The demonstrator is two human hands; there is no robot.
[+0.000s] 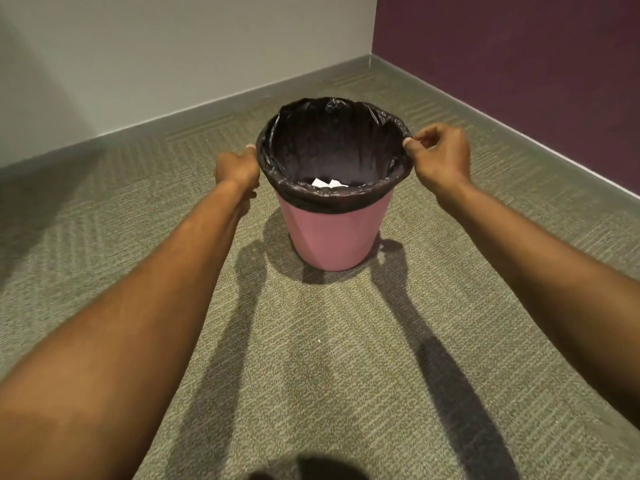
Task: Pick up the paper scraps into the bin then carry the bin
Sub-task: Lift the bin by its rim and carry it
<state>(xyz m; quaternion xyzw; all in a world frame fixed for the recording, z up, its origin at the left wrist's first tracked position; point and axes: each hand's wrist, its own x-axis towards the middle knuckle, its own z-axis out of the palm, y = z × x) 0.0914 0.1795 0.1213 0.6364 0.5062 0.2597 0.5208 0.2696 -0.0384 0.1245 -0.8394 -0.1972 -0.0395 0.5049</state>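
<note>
Both hands are working at the rim of the pink bin (330,233), which is standing upright on the carpet (346,375) near the corner where the pale wall (173,46) and the purple wall (519,46) meet. The right hand (441,155) is pinching the rolled edge of the black bin liner (332,133) between thumb and bent forefinger, its other fingers curled in; the left hand (239,168) is pressing against the opposite side of the rim with fingers wrapping down the outside, though whether they are closed on the plastic or only resting there cannot be told from this angle. Between the two grips, down in the bottom of the liner, white paper scraps (327,183) are lying, so the collecting looks done apart from a tiny white fleck (318,340) on the carpet nearer the person. The step in hand appears to be taking hold for the carry. To do it well, both hands should be catching the hard rim under the liner, not the thin film alone, which could slip off or tear; a lift from opposite sides, evenly, would keep the bin level. The bin's long axis is running vertically, mouth pointing straight up toward the camera and the narrower base down, and it should stay that way so the scraps stay inside.
</note>
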